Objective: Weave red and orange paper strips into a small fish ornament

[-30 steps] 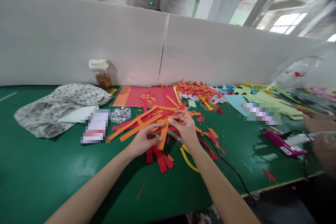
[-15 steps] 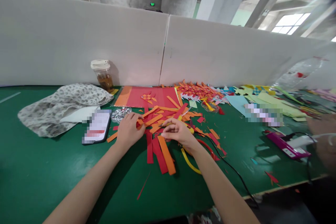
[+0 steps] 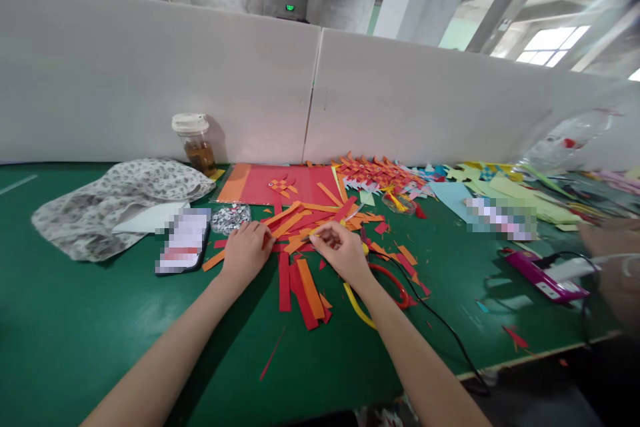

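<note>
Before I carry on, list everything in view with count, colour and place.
Paper strips: many, red and orange, centre
Slim tool: one, partly yellow, in right hand
Scissors: one, yellow and red handles, by right wrist
Woven paper fish: one, red-orange, on red sheets
Woven paper pile: uncountable, mostly red-orange, back centre
Smartphone: one, dark-edged, left
Lidded cup: one, white lid, back left
Cloth: one, patterned grey-white, left
Bottle: one, clear, back right
Power strip: one, magenta, right
Table: one, green, beneath
Partition panels: two visible, whitish, behind
Small items, room background: too unclear to count
Left hand, right hand: one each, bare, at strips
</note>
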Available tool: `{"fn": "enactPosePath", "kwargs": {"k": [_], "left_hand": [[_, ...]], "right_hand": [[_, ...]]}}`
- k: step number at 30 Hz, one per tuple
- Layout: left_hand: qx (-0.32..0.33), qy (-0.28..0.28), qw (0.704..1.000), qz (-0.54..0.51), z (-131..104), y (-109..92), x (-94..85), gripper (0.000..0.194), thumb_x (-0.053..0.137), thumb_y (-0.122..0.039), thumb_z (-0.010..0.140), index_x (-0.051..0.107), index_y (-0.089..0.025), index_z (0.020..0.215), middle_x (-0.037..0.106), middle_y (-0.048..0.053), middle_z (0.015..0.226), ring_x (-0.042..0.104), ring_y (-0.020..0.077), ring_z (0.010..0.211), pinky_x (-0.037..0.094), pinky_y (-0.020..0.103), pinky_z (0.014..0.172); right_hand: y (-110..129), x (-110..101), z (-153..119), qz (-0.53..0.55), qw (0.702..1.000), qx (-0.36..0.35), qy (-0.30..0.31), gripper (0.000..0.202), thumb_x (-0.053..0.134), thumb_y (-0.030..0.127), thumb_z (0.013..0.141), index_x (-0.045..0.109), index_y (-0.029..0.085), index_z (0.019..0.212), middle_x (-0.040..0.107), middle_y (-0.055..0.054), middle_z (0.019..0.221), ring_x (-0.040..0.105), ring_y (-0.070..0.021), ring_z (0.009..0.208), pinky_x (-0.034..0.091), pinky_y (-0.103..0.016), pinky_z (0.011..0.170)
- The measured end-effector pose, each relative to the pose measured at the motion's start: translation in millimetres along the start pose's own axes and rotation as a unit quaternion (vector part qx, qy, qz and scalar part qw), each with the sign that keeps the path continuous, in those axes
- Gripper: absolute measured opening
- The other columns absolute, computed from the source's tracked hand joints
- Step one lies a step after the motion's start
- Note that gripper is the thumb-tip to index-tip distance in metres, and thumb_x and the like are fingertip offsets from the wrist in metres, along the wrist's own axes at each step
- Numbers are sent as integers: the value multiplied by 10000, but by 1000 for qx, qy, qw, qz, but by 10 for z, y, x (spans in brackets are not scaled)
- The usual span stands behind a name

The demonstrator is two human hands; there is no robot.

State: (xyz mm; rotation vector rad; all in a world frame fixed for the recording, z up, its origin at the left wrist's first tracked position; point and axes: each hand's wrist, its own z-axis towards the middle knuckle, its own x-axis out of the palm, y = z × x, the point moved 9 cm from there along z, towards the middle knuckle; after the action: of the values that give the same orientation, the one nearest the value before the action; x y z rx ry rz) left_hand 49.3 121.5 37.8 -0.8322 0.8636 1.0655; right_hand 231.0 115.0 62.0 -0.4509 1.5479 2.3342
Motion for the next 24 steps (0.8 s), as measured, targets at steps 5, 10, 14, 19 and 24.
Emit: {"fn": "enactPosePath", "kwargs": {"k": [5, 10, 14, 19, 24], "left_hand": [[16, 12, 1000, 8, 1, -34, 16, 197, 489, -344, 844, 568, -170, 890, 654, 100, 868, 602, 264, 837, 407, 345, 692], [24, 31, 998, 39, 2, -81, 16, 220, 378, -242, 887, 568, -158, 957, 670, 117, 801, 632, 251, 773, 421, 334, 682], [12, 7, 999, 52, 4, -54, -16, 242, 346, -208, 888, 562, -166, 989, 665, 84, 719, 637, 227, 714, 419, 312, 664], [23, -105, 994, -33, -29, -99, -266, 209, 403, -230, 875, 566, -189, 999, 692, 77, 866, 628, 219, 849, 416, 320, 750], [173, -126, 972, -94, -158, -471, -384, 213, 427, -211, 880, 620, -221, 969, 716, 40, 880, 628, 183, 871, 399, 317, 792]], "right_hand": [[39, 221, -70, -1, 994, -21, 105, 171, 618, 378, 742, 622, 207, 756, 523, 31, 547, 423, -83, 450, 330, -206, 436], [146, 354, -162, -21, 985, -69, 157, 200, 602, 397, 757, 647, 206, 718, 463, 38, 483, 394, -84, 438, 308, -208, 425], [154, 355, -157, -25, 986, -67, 153, 280, 573, 447, 780, 655, 200, 675, 482, 26, 484, 406, -95, 453, 315, -220, 442], [67, 311, -112, -16, 992, -35, 122, 290, 577, 470, 782, 684, 206, 835, 501, 31, 503, 444, -102, 470, 332, -223, 459], [-99, 286, -71, 56, 993, 30, 96, 405, 611, 478, 752, 633, 198, 1044, 551, 42, 506, 523, -127, 481, 402, -235, 469]]}}
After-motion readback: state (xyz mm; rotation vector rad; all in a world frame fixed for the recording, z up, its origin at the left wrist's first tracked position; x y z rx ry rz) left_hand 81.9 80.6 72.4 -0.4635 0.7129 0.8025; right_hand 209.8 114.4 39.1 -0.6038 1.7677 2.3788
